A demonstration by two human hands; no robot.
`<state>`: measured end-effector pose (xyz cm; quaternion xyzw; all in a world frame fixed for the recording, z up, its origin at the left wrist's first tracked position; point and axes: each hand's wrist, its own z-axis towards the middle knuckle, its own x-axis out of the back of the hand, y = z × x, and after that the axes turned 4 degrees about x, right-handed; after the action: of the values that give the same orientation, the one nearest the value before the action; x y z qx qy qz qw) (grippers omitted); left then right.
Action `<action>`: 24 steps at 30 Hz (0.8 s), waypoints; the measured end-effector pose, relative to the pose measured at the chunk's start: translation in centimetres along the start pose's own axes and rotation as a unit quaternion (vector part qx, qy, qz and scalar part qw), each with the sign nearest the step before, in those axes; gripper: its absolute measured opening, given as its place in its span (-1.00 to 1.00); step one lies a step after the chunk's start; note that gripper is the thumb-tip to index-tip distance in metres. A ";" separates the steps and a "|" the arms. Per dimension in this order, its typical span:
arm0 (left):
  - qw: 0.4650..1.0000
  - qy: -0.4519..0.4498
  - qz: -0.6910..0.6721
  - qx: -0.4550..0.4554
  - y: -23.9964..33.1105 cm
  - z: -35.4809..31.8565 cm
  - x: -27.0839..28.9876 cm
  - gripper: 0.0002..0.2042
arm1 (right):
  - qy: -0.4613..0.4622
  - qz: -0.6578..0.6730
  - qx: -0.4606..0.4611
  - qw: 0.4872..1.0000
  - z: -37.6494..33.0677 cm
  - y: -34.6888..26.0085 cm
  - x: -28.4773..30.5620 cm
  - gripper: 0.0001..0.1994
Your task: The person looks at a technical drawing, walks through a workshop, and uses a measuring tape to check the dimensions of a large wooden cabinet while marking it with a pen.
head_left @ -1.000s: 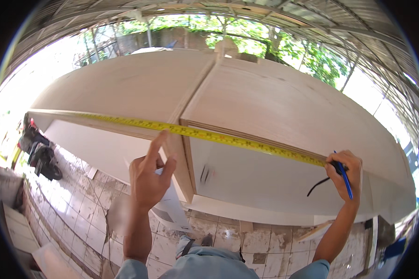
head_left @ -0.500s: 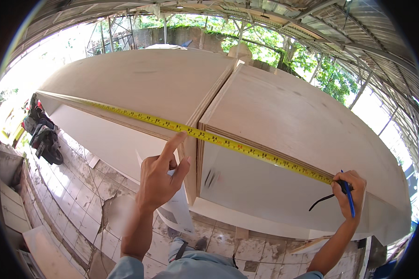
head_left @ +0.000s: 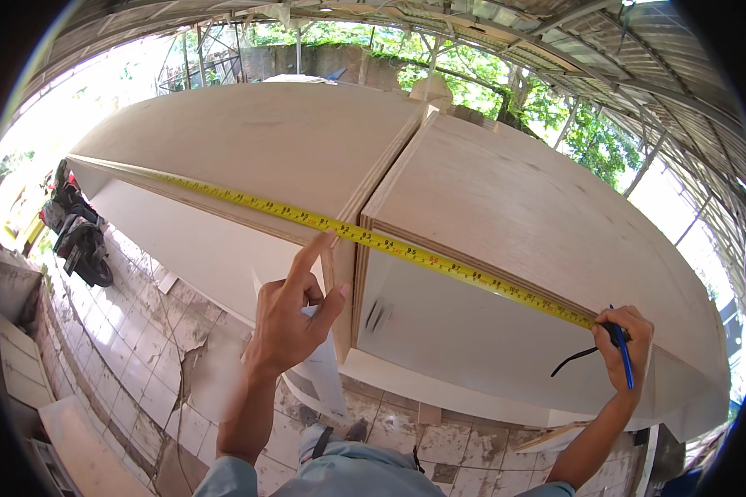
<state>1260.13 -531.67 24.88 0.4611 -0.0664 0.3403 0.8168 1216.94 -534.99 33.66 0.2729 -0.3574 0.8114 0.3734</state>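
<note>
A yellow tape measure blade (head_left: 439,263) stretches along the front edges of two pale plywood boxes, the left box (head_left: 257,137) and the right box (head_left: 539,199). My left hand (head_left: 294,319) has its index finger stretched out to the blade's lower edge near the seam between the boxes. Its thumb stands apart and the other fingers are curled, with nothing in them. At the right end of the blade, my right hand (head_left: 626,335) is closed round the dark tape measure case, mostly hidden by the fingers. A blue pen (head_left: 625,356) is held there too, and a black strap (head_left: 574,359) hangs from it.
The boxes' open fronts face me, with pale inner panels. A white sheet (head_left: 319,377) hangs below my left hand. Cracked, dirty tiles (head_left: 157,373) cover the floor. A motorcycle (head_left: 83,240) stands at the far left, and boards (head_left: 91,447) lean at lower left.
The view has shifted very slightly. Both hands and the blade keep nearly the same places against the boxes.
</note>
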 end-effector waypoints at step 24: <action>0.993 -0.016 0.111 -0.045 0.6 -0.1 -1.3 -0.34 | -0.005 -0.009 0.033 0.999 0.2 0.0 0.3 -0.89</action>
<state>1258.70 -532.04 24.73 0.4192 -0.1454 0.4184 0.7925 1216.77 -535.00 33.97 0.2923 -0.3300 0.8179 0.3698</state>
